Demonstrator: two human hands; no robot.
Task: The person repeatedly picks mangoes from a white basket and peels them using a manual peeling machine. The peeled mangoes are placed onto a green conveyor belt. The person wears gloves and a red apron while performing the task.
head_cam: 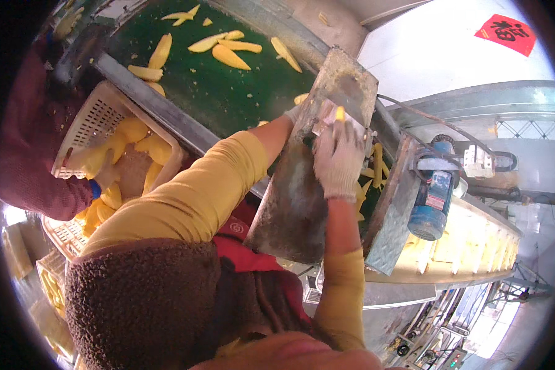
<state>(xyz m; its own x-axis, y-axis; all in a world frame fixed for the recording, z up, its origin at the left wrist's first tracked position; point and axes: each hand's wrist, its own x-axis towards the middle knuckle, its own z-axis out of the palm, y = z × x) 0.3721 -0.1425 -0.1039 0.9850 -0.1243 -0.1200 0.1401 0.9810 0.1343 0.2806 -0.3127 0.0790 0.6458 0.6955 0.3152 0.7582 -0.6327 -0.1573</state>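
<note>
My right hand (340, 159), in a whitish knit glove, lies on a worn board (300, 208) that spans a green conveyor belt (259, 92). Its fingers reach over a pale, scraped plate (326, 115) set on that board. Something small and yellow (340, 114) shows at one fingertip; whether it is fruit or a finger cover is unclear. My left hand (294, 114) reaches to the far side of the board, which hides nearly all of it. Beside it a yellow fruit piece (300, 98) rests on the belt. Long yellow fruit slices (231, 56), mango-like, lie scattered farther along.
At left, a co-worker's gloved hand (106, 173) is in a plastic crate (97, 108) of peeled yellow fruit. The belt's metal side rail (166, 108) runs past it. At right stand a blue electric motor (429, 206) and an incline conveyor (462, 249) carrying yellow pieces.
</note>
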